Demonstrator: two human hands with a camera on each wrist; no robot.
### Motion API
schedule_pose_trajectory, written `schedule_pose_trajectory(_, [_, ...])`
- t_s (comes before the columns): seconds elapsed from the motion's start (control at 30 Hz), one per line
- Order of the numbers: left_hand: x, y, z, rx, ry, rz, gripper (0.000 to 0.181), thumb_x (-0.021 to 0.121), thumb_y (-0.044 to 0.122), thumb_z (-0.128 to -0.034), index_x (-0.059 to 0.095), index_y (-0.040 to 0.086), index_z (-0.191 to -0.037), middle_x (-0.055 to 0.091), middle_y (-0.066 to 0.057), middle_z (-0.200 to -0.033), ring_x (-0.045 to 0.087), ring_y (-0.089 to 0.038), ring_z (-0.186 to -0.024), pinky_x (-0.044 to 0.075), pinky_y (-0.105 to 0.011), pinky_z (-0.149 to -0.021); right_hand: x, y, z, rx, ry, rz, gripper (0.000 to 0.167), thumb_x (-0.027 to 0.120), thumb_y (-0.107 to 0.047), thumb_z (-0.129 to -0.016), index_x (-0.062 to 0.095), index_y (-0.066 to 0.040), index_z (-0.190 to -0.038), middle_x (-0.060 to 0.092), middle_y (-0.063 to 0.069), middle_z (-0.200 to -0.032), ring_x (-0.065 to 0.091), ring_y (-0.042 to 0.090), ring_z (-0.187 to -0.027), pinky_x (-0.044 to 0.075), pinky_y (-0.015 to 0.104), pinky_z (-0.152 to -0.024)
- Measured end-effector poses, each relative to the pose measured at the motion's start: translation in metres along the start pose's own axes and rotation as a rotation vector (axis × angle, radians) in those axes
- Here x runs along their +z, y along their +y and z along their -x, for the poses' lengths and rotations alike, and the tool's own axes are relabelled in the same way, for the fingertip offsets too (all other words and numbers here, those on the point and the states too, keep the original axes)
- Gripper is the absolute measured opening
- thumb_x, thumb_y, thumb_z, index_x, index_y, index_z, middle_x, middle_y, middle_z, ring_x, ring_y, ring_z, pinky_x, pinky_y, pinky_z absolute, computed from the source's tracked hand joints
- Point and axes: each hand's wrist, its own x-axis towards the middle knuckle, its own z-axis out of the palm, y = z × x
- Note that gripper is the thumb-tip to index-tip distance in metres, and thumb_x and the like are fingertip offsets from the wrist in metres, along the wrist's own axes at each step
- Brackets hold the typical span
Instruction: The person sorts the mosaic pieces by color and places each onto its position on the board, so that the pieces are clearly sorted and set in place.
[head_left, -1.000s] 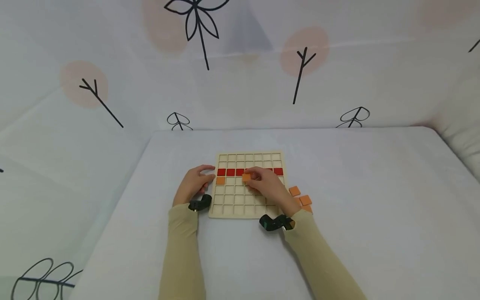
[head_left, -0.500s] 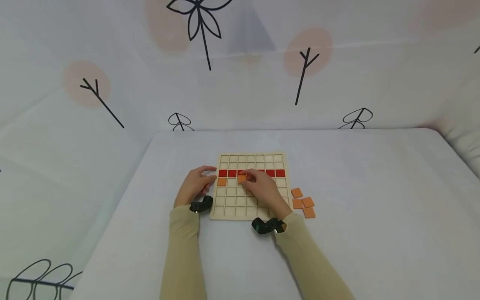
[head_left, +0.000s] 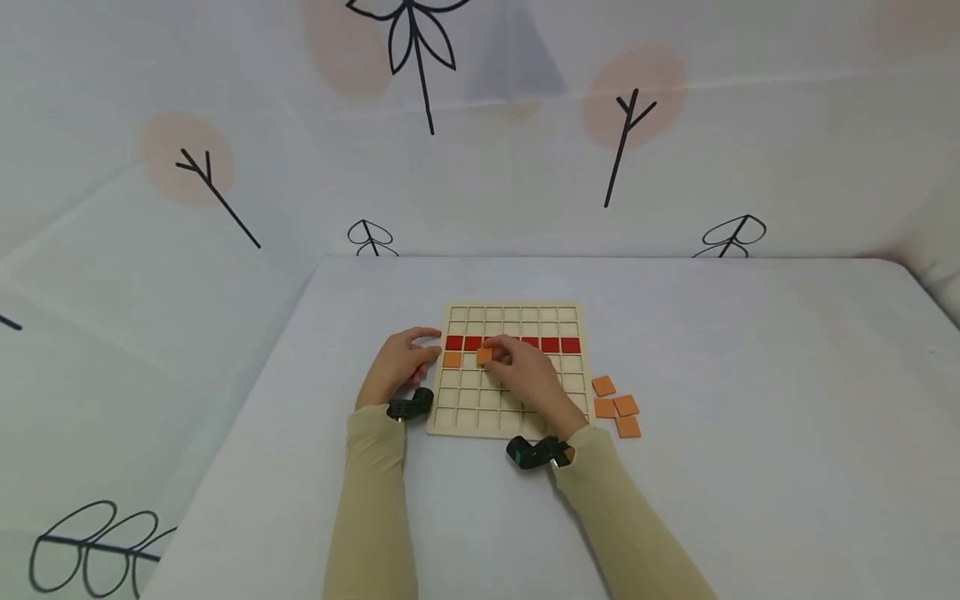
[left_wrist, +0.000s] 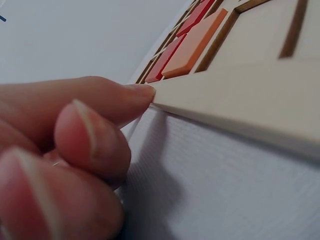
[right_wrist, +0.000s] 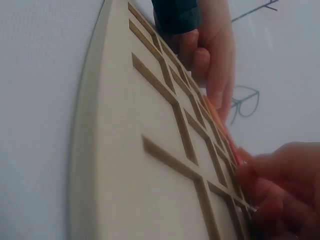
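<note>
While your right hand [head_left: 527,375] pinches an orange tile [head_left: 484,357] between thumb and finger near the centre of the head view, your left hand [head_left: 396,363] holds nothing and lies against the left edge of the board [head_left: 467,420]. In the left wrist view, one of your left fingertips reaches out straight to touch the board's rim, and two more show below it at lower left. Your pinched tile is over the row just below the red tiles [head_left: 550,344], around the third column from the left; you cannot tell from these views whether it touches the board. At the left end of that same row, a set tile [head_left: 452,360], also orange, fills the first cell. The red tiles run along the third row from the top, partly hidden behind your right hand. Right of the board, four loose tiles [head_left: 626,406], all orange, lie close together on the bench [head_left: 750,375]. You wear a black device on each wrist. Behind the bench, a pale cloth [head_left: 495,183] with plant drawings fills the upper part of the head view.
</note>
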Motion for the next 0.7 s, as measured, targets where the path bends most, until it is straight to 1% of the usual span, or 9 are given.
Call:
schedule_pose_trajectory(0.3, [-0.0007,0.0016,0.0025,-0.001,-0.003,-0.011,0.029,0.060,0.032,-0.0842,0.056,0.030,-0.113,0.049,-0.004,-0.057,0.042,-0.015,-0.042,0.038,-0.025,-0.041,0.0010,0.0025,-0.0025,0.015,0.006,-0.047,0.025,0.061,-0.022,-0.082,0.058,-0.017,-0.106,0.058,-0.007,-0.083,0.053,0.011,-0.074,0.042,0.030,-0.069])
schedule_pose_trajectory(0.4, [-0.0007,0.0025,0.0023,0.001,-0.009,-0.009,0.030,0.059,0.032,-0.0845,0.056,0.030,-0.114,0.050,-0.004,-0.057,0.043,-0.014,-0.042,0.038,-0.025,-0.042,0.0002,0.0019,-0.0025,0.019,0.007,-0.034,0.025,0.061,-0.023,-0.082,0.059,-0.017,-0.106,0.058,-0.008,-0.082,0.052,0.010,-0.074,0.042,0.029,-0.068])
schedule_pose_trajectory(0.57, [-0.0018,0.0043,0.0021,0.005,-0.018,-0.018,0.030,0.059,0.032,-0.0848,0.056,0.029,-0.114,0.050,-0.004,-0.058,0.043,-0.015,-0.042,0.039,-0.026,-0.041,-0.0012,-0.0013,-0.0010,0.002,0.002,0.016,0.027,0.062,-0.025,-0.082,0.062,-0.017,-0.107,0.058,-0.009,-0.081,0.051,0.010,-0.073,0.041,0.028,-0.066])
schedule_pose_trajectory(0.7, [-0.0029,0.0054,0.0017,0.003,-0.027,-0.020,0.031,0.058,0.032,-0.0854,0.055,0.028,-0.116,0.049,-0.004,-0.058,0.043,-0.014,-0.042,0.039,-0.026,-0.041,-0.0008,-0.0043,-0.0001,0.004,0.014,0.046,0.028,0.063,-0.025,-0.081,0.063,-0.016,-0.108,0.056,-0.008,-0.078,0.050,0.011,-0.070,0.040,0.028,-0.062])
